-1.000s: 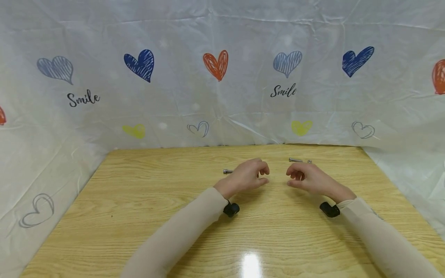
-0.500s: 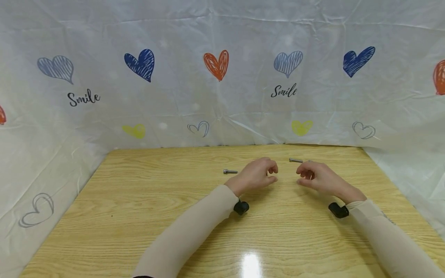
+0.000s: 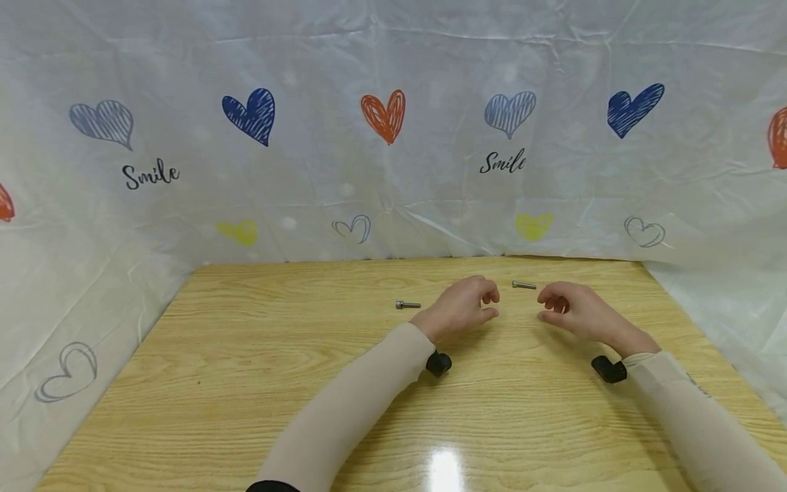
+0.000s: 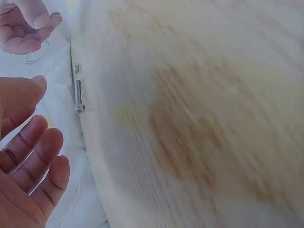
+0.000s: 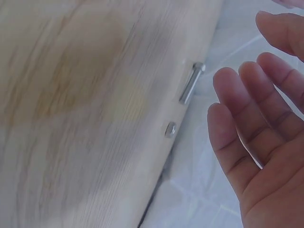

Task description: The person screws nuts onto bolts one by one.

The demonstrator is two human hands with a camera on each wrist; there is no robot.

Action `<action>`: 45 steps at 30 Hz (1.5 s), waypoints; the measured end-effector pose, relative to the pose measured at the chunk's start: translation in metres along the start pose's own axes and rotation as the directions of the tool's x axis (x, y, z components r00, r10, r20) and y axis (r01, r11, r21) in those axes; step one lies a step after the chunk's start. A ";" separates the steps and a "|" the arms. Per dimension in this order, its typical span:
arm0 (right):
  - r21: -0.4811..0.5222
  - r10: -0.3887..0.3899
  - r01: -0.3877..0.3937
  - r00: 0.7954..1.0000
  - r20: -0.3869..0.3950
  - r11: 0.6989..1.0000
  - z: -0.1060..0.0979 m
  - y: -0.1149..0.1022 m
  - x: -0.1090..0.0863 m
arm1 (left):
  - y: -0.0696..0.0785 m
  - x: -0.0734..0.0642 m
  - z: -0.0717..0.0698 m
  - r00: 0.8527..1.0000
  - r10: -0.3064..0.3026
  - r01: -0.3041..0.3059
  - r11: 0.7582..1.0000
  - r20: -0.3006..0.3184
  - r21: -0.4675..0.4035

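Note:
In the head view my left hand [image 3: 462, 306] hovers over the table with loosely bent fingers and nothing in its grasp. One metal socket-head bolt [image 3: 408, 305] lies just left of that wrist. A second bolt [image 3: 525, 285] rests farther back, between the two hands. My right hand [image 3: 581, 311] is raised to its right, fingers relaxed, holding nothing. The right wrist view shows a small metal nut [image 5: 171, 129] beside the second bolt [image 5: 192, 83], apart from the palm; the head view has this nut hidden behind the right hand.
A wooden table [image 3: 246, 383] spreads under both arms. White cloth [image 3: 307, 157] printed with hearts and lettering hangs at the back and sides. A black wrist camera [image 3: 439, 363] sits under the left wrist, another black camera [image 3: 609, 369] under the right.
Both hands have shifted to the right. The left hand has uncovered the shaft of the near bolt, while the right hand has come to cover the nut in the head view.

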State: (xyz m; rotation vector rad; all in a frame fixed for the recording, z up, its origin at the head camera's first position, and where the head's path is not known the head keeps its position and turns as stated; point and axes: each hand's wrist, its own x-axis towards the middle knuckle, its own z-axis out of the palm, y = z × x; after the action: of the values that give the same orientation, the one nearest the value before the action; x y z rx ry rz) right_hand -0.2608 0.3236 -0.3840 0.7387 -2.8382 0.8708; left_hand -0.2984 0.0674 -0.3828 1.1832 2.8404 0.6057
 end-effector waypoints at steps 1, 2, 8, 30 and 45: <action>-0.004 0.004 -0.004 1.000 0.000 1.000 -0.001 0.001 0.000 | 0.000 0.001 0.000 1.000 0.000 0.000 1.000 0.000 -0.001; -0.008 0.008 -0.008 1.000 -0.001 1.000 -0.001 0.001 0.000 | 0.000 0.002 0.001 1.000 -0.001 0.001 1.000 -0.001 -0.001; -0.022 0.034 -0.034 0.999 -0.007 0.999 -0.003 0.004 0.000 | 0.000 0.008 0.005 1.000 0.004 -0.004 1.000 0.000 -0.007; -0.035 0.072 -0.071 0.997 0.002 0.997 -0.014 0.023 0.015 | 0.007 0.026 0.009 1.000 -0.027 0.027 0.999 -0.001 -0.017; -0.031 0.135 -0.134 0.990 0.045 0.991 -0.019 0.041 0.025 | 0.000 0.040 0.015 0.993 -0.109 0.112 0.989 0.036 -0.097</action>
State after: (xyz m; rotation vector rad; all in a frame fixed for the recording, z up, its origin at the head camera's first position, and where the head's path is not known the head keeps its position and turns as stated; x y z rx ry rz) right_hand -0.3033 0.3531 -0.3842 0.5778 -2.9644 0.8402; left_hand -0.3251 0.0997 -0.3909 1.0043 2.7920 0.7064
